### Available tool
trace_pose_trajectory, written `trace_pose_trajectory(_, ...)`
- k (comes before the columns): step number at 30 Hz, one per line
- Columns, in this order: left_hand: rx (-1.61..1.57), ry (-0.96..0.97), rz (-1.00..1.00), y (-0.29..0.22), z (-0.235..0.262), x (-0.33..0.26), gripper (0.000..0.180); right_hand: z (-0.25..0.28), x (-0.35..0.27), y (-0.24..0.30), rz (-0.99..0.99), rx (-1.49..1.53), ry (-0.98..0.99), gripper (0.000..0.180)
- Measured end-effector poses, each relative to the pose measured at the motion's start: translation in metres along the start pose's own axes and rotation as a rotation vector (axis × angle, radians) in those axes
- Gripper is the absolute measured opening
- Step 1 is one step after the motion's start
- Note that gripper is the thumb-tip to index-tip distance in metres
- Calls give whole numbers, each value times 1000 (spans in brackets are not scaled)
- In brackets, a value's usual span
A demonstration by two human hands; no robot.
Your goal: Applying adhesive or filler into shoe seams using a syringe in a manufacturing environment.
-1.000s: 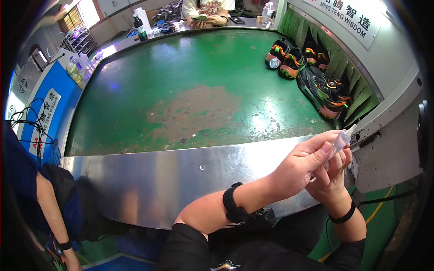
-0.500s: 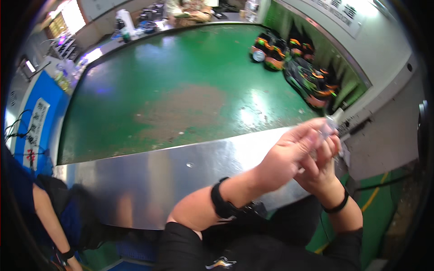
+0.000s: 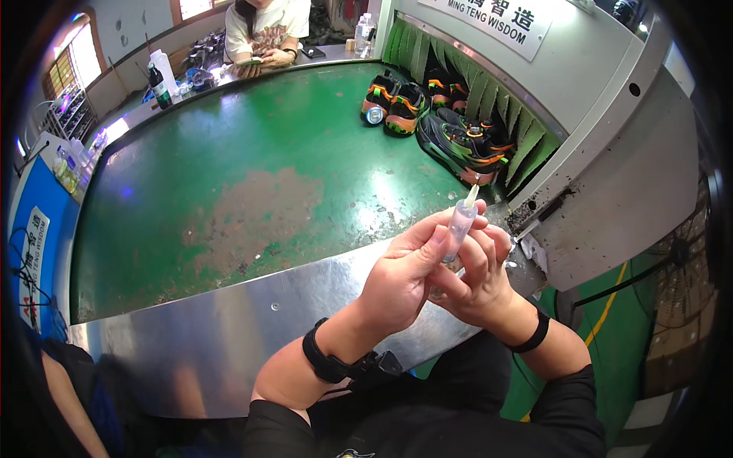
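Observation:
My left hand (image 3: pixel 401 286) pinches a clear plastic syringe (image 3: pixel 459 229) between thumb and fingers. Its pale, narrow tip (image 3: pixel 473 194) points up and away from me. My right hand (image 3: pixel 489 278) is closed around the syringe's lower end, its curled fingers meeting those of the left. The hands hide that lower end. Both hands are raised over the right part of the metal ledge (image 3: pixel 252 317). Beyond the syringe tip, several black, orange and green shoes (image 3: pixel 466 145) stand on the green belt.
The wide green belt (image 3: pixel 175 183) stretches out past the ledge. Right of it stands a grey machine housing (image 3: pixel 611 168) with a green strip curtain (image 3: pixel 527 141). Across the belt, a person (image 3: pixel 267 34) holds a phone. Another person's arm (image 3: pixel 69 397) shows at lower left.
My view has swung right, so the scene sits further left. The syringe and its tip show more plainly between my hands, which still hold it together.

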State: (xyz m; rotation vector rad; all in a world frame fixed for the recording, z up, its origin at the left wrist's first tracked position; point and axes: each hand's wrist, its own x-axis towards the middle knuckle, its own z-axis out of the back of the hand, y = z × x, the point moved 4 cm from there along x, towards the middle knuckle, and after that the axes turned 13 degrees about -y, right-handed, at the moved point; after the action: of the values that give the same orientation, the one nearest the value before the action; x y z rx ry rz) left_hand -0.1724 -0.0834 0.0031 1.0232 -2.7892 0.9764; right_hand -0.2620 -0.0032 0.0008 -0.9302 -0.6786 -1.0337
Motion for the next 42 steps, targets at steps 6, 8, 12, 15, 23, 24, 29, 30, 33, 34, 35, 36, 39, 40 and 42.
trace_pose_trajectory(6, -33, -4, -17, -2, 0, 1, 42, -2, 2, 1, -4, 23, 2, 41)
trace_pose_trajectory(8, -40, -1, -13, -1, 1, 1, 41, -2, 2, 0, -2, 24, -1, 42)
trace_pose_trajectory(12, 8, 7, -21, -2, 3, 2, 39, -4, 2, 0, 2, 38, -7, 43)
trace_pose_trajectory(15, 30, 9, -31, -4, 2, 2, 39, -5, 1, 0, -9, 12, 14, 45)
trace_pose_trajectory(23, 8, -2, -16, -5, 1, -2, 39, -1, 7, 2, 32, 6, 5, 44)
trace_pose_trajectory(24, 20, 13, -33, -5, 1, -3, 38, -1, 6, 4, 25, 3, 0, 44)
trace_pose_trajectory(29, 53, 19, -37, -6, 5, -2, 39, -6, 2, 6, 1, -2, 3, 44)
trace_pose_trajectory(30, 53, 18, -43, -6, 4, -2, 39, -3, 5, 5, 83, -53, 41, 52)
trace_pose_trajectory(33, 53, 21, -51, -5, 3, -1, 39, -4, 2, 4, 2, -1, 19, 45)
trace_pose_trajectory(34, 52, 25, -55, -5, 3, 0, 39, -5, 1, 4, -1, -1, 18, 45)
trace_pose_trajectory(35, 53, 25, -52, -4, 4, 1, 39, -5, 1, 3, -2, 0, 11, 45)
trace_pose_trajectory(36, 44, 18, -43, -3, 4, 1, 39, -5, 1, 3, -3, 2, 3, 46)
trace_pose_trajectory(39, 30, 8, -22, -4, 3, 2, 39, -6, -1, 1, 1, -4, 5, 45)
trace_pose_trajectory(40, 24, 3, -12, -5, 3, 2, 39, -7, -1, 1, -2, -2, 4, 45)
trace_pose_trajectory(42, 33, 4, -23, -6, 5, 2, 38, -7, 2, 3, 17, -2, -3, 45)
